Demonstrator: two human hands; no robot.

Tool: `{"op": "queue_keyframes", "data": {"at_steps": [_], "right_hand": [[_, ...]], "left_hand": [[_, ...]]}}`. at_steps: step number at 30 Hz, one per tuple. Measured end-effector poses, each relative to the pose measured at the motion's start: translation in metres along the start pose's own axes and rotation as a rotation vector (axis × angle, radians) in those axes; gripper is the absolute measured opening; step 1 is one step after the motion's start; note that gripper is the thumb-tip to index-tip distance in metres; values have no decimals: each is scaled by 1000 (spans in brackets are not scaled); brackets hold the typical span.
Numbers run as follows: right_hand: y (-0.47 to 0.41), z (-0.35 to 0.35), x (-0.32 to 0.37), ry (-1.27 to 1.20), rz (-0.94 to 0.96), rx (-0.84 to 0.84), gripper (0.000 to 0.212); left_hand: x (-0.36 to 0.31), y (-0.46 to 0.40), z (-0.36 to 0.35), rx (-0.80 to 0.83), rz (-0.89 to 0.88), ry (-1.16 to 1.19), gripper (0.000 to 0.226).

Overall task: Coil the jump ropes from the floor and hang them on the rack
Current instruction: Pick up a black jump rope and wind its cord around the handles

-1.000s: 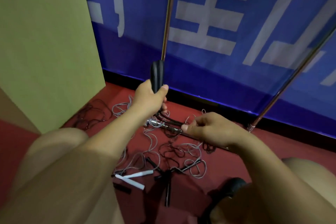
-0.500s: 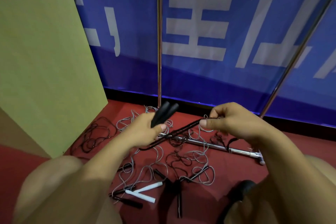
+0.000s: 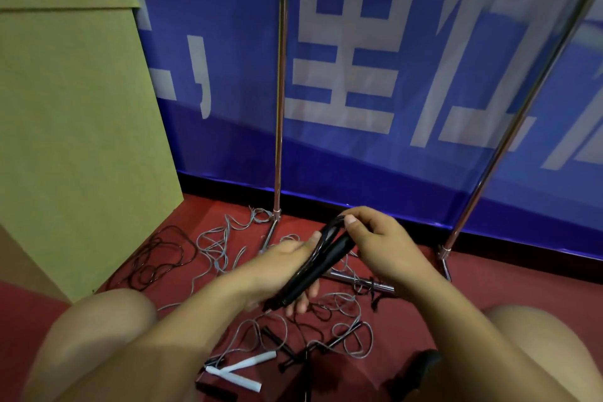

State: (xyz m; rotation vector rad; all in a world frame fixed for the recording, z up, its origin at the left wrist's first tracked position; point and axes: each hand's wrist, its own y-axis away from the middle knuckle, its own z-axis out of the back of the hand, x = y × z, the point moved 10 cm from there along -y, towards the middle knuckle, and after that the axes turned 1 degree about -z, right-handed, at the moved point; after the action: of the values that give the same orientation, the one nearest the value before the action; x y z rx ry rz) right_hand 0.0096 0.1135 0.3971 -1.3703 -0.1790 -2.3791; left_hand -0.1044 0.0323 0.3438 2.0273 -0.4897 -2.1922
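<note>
Where half a second ago the hands stretched the cord apart, in the head view the right hand point(image 3: 388, 248) now pinches a cord loop against the black handles point(image 3: 321, 266) gripped by the left hand point(image 3: 287, 271), above floor ropes point(image 3: 215, 248), coiling underway

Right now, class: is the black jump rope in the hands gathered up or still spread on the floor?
Gathered up: the left hand holds the black jump rope by its handles, the right hand pinches its looped cord.

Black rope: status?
Left hand grips black handles. Right hand pinches cord loop. Grey ropes tangled on floor, unhung.
</note>
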Motion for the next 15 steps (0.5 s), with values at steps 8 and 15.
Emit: {"op": "queue_keyframes", "data": {"at_steps": [8, 15], "right_hand": [[1, -12, 5, -106, 7, 37, 26], [-1, 5, 3, -79, 34, -66, 23]], "left_hand": [[9, 0, -9, 83, 87, 200, 66], [2, 13, -11, 188, 103, 297, 58]]}}
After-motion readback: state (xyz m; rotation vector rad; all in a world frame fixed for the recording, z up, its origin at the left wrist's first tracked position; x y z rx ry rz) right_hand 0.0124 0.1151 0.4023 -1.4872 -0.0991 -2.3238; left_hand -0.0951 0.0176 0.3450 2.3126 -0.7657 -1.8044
